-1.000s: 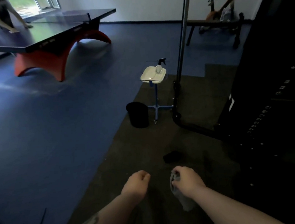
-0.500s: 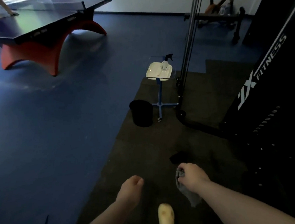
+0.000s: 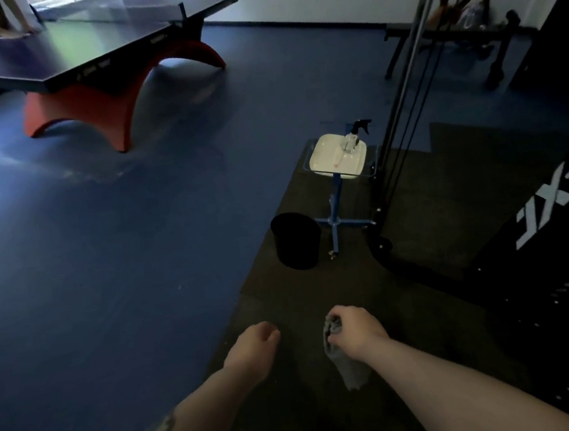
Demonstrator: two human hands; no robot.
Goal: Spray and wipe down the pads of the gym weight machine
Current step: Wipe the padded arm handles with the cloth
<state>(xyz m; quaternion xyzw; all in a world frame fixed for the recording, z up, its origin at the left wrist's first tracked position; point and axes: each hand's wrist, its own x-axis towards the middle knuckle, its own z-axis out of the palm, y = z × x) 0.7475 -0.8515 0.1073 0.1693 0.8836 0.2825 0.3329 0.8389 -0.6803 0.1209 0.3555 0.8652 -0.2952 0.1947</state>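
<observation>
The stand [image 3: 335, 204] looms nearer; right hand [image 3: 356, 329] grips the cloth [image 3: 346, 364] ready, left hand [image 3: 253, 348] loose, free for the spray bottle [image 3: 352, 140].

open: dark mat [image 3: 318, 298] ahead | blocking: black bin [image 3: 296, 240], blue stand [image 3: 335, 207] beside it, weight machine [image 3: 537, 244] right

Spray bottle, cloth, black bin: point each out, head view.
spray bottle [image 3: 352, 142]: head view, on its clear body, standing on the white tray.
cloth [image 3: 345, 364]: head view, on the part hanging below the right hand.
black bin [image 3: 295, 242]: head view, on its side wall.
</observation>
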